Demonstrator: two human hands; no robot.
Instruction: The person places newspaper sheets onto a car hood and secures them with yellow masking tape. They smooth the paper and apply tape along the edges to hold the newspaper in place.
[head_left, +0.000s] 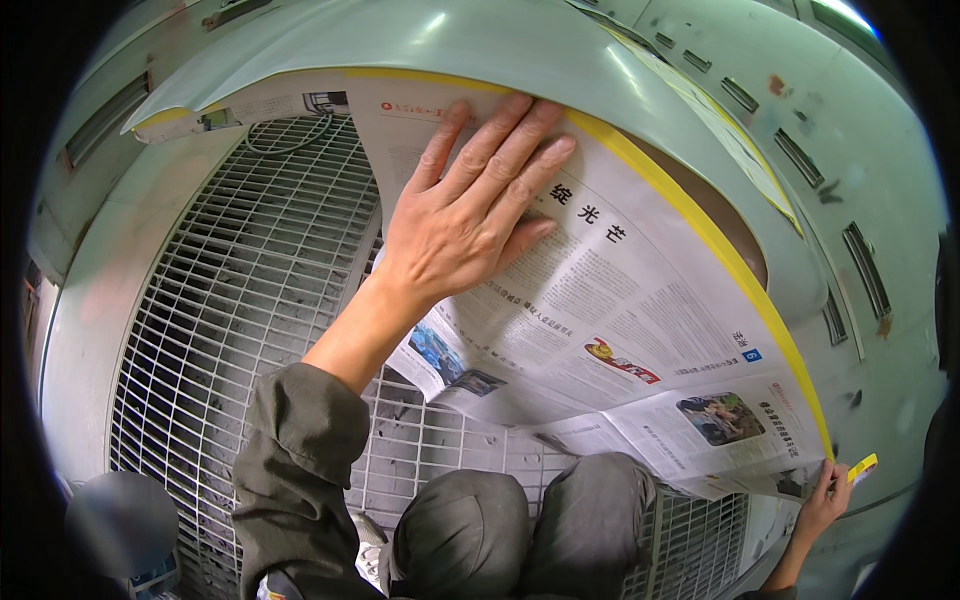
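Note:
A sheet of newspaper [560,300] hangs from a glossy pale green-grey curved panel [450,35], with yellow masking tape [690,220] along its upper and right edge. My left hand [465,200] lies flat on the upper part of the sheet, fingers stretched out, fingertips close to the tape line. At the sheet's lower right corner, my right hand [822,500] pinches the end of the tape edge. A short yellow piece sticks out past those fingers; part of the grip is hidden.
Metal floor grating [230,290] spreads beneath, with a dark hose loop [290,135] on it at the far side. My bent knees [530,520] are under the sheet. A pale wall with dark slots [795,160] stands at the right. A blurred round grey object [122,523] is at lower left.

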